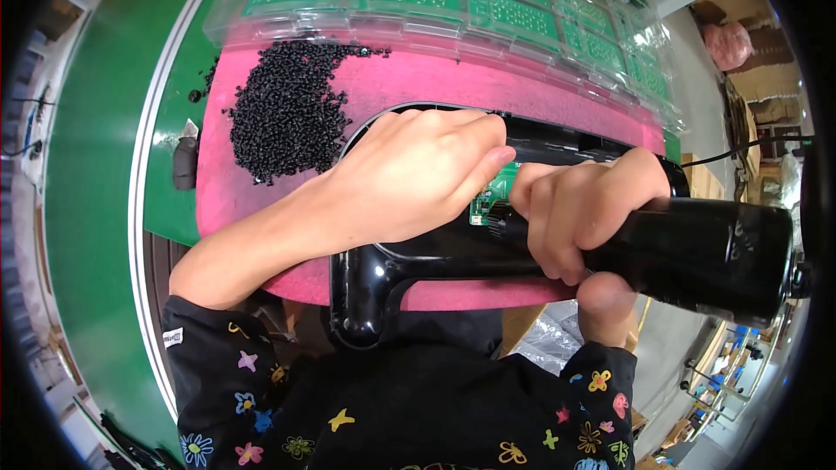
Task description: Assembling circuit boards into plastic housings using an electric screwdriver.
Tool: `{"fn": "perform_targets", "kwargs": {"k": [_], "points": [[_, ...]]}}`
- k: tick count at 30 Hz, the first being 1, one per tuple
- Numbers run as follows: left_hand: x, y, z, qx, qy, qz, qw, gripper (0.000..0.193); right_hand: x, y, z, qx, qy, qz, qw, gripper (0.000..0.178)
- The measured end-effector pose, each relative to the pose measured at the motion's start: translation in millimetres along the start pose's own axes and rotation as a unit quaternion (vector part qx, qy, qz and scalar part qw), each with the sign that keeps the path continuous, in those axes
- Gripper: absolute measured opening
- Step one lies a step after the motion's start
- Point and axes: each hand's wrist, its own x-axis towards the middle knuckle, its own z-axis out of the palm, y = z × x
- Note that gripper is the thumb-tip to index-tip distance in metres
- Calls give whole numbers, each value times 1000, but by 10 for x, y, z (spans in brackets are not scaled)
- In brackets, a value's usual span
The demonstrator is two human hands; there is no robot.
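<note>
My right hand (596,209) is wrapped around a black electric screwdriver (710,252) lying nearly level, its ribbed nose pointing left. That nose reaches a small green circuit board (478,209) set in a glossy black plastic housing (435,257). My left hand (427,170) lies across the housing with fingers curled and thumb pressed in beside the board; what its fingertips hold, if anything, is hidden. The hands cover part of the board, and the screwdriver's tip cannot be made out.
Left of the housing, a heap of small black screws (287,113) lies on the pink mat (435,296). Clear plastic trays (418,22) of green circuit boards stand along the far side. A small dark object (185,161) rests on the green table (104,165). A black cable (749,150) runs at right.
</note>
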Motion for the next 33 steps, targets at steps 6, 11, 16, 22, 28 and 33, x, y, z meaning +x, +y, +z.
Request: {"fn": "perform_targets", "kwargs": {"k": [6, 11, 16, 22, 28, 33], "points": [[-14, 1, -9, 17, -13, 10, 1000, 12, -28, -38, -57, -21, -36, 43, 998, 43], [-23, -36, 10, -9, -31, 29, 999, 17, -117, -84, 40, 24, 52, 85, 995, 44], [-41, -49, -31, 24, -73, 53, 996, 17, -62, -77, -102, 21, 24, -40, 999, 36], [13, -25, 10, -18, -74, 120, 990, 16, -142, -163, -168, 123, 100, -155, 975, 31], [31, -19, 3, -81, -96, 120, 985, 18, -165, -185, -255, 131, 65, -157, 977, 30], [73, 56, -44, -62, -125, 109, 984, 54, -251, -387, -431, 25, 46, -111, 992, 33]]}}
